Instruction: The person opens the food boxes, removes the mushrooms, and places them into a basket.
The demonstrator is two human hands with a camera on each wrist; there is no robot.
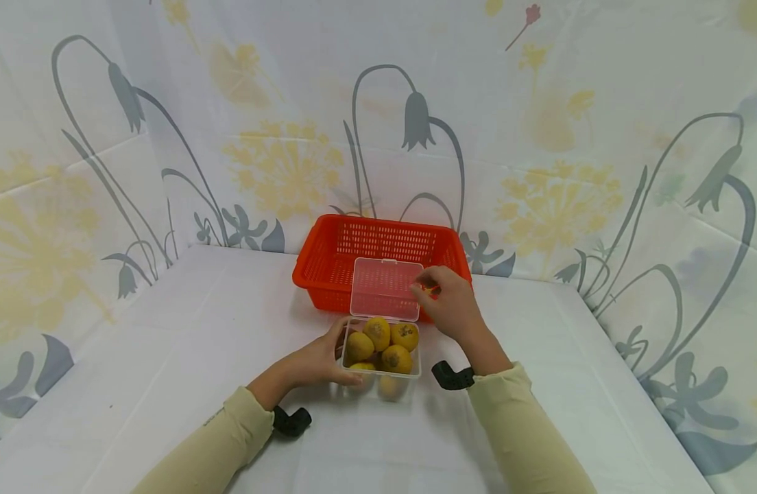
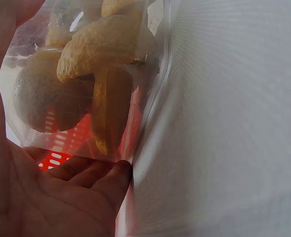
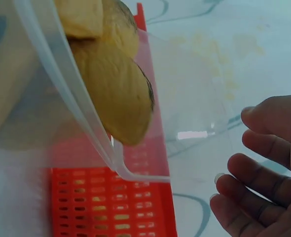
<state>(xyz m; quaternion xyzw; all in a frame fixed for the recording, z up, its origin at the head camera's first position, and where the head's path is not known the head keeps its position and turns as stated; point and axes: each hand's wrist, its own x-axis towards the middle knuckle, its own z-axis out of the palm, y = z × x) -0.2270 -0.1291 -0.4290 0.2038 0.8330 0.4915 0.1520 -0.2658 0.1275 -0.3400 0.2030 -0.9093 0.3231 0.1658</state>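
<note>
A clear plastic box [image 1: 419,367] stands on the table, filled with several yellow-brown mushrooms [image 1: 376,333]. One mushroom [image 2: 103,59] shows its cap and stem through the box wall in the left wrist view. My left hand [image 1: 319,357] holds the box's left side, thumb at the front and fingers round the back. The hinged clear lid [image 1: 386,288] is raised at the back, in front of the red basket. My right hand [image 1: 449,302] is at the lid's right edge. In the right wrist view its loosely bent fingers [image 3: 256,182] hold nothing; whether they touch the lid is unclear.
Behind the box stands a red perforated plastic basket [image 1: 317,274], close to the patterned backdrop. Some yellow things show through its holes in the right wrist view. White cloth [image 1: 187,357] covers the table. A black wrist mount [image 1: 452,376] juts from each sleeve.
</note>
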